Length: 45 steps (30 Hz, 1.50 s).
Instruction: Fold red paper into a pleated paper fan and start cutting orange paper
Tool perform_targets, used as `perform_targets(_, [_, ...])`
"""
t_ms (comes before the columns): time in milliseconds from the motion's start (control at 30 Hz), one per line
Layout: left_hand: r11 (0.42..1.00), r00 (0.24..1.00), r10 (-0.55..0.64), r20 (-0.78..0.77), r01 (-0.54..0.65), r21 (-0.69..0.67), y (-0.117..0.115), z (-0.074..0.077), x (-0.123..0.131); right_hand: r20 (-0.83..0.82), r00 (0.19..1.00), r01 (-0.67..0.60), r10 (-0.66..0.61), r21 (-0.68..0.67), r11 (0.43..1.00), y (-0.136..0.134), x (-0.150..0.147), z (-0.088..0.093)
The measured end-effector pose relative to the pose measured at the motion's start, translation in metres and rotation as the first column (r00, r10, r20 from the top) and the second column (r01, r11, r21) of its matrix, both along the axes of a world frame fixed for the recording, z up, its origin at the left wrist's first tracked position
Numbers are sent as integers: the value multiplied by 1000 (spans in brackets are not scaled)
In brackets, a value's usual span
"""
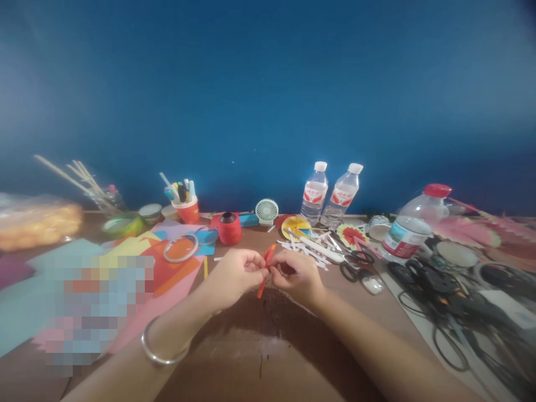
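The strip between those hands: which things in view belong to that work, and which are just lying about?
In the work:
Orange-red strip
Left hand and right hand, both pinching the strip
Perhaps the orange sheet, similarly coloured

Apparently just lying about:
Small fan
Red-capped bottle
Cup of pens

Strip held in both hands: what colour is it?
The strip is orange-red, seen in the head view.

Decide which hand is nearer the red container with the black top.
Left: the left hand is in front of the red container; the right hand is farther off, to its right.
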<state>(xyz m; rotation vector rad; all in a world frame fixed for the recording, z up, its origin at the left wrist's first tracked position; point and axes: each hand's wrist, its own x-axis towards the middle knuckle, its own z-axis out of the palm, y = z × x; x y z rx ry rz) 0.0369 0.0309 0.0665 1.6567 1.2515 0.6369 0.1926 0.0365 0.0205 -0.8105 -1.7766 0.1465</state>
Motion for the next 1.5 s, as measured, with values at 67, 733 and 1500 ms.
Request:
perform_targets(67, [1000,1000,1,-6,-1,12,-1,0,0,-10,1000,-7,6,-11,1000,-1,0,1])
perform_targets(733, [978,995,94,24,-97,184,0,-4,5,-145,989,-50,25,-169,984,-4,3,2])
perform_targets(1500, [869,941,209,-266,-54,491,-6,1,4,-586,801,-418,119,-406,813,-2,-5,1])
